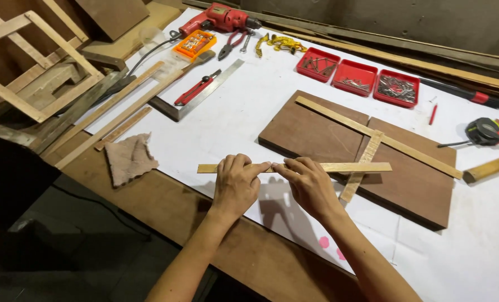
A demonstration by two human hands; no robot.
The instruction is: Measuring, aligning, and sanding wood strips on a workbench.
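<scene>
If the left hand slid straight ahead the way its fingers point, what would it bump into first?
Probably the right hand. The left hand grips the thin wood strip, fingers pointing right along it, and both hands' fingertips nearly touch there.

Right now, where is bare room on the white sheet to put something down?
Free: between the steel square and the brown boards, and right of the boards below the tape measure. Crowded: along the red trays and drill.

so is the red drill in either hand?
No. The red drill lies at the table's far edge, while the left hand and right hand both grip a thin wooden strip.
</scene>
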